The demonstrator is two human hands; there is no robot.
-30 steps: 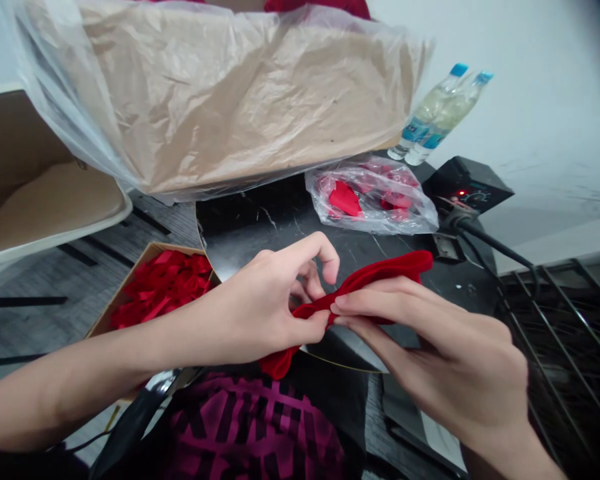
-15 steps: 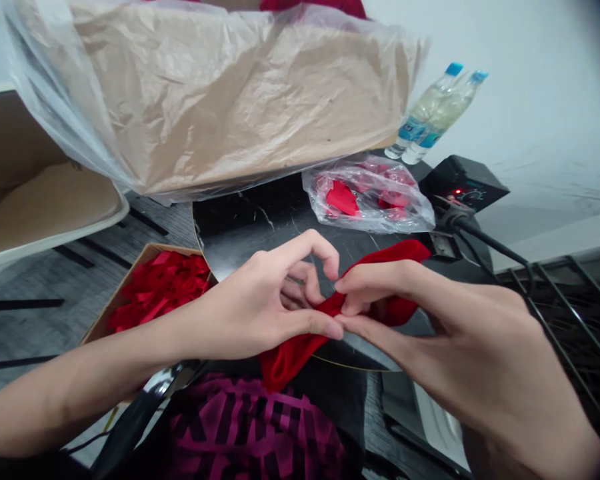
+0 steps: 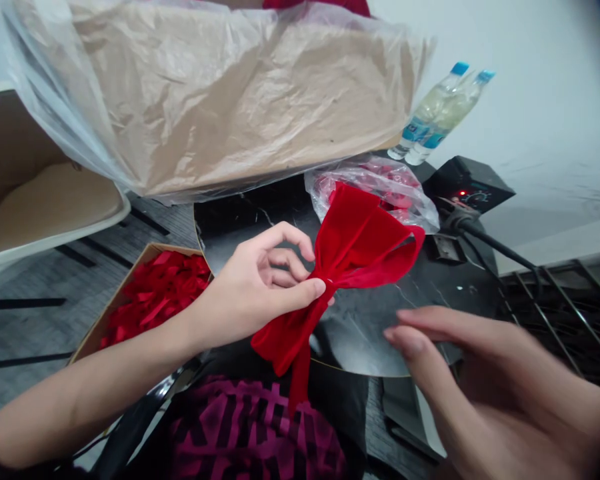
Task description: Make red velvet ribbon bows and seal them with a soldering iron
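Note:
A red velvet bow (image 3: 353,230) is gathered tightly at its middle, its upper loops fanned out and a tail hanging below. My left hand (image 3: 260,280) pinches that gathered middle between thumb and fingers, holding the bow over the round black marbled table (image 3: 360,333). Lower right, my right hand (image 3: 480,387) is away from the bow, slightly blurred. A small gap shows between its thumb and index fingertips, and I see nothing in them.
A cardboard box (image 3: 230,107) lined with clear plastic stands at the back. Behind the bow lies a clear bag (image 3: 420,207) of red pieces. Red ribbons (image 3: 155,293) fill a lower box. Two bottles (image 3: 430,120) and a black device (image 3: 473,183) with a red light are right.
My right hand has let go of the red fabric and moved right and down. The bow's loops now stand spread upward, while my left hand keeps its pinch.

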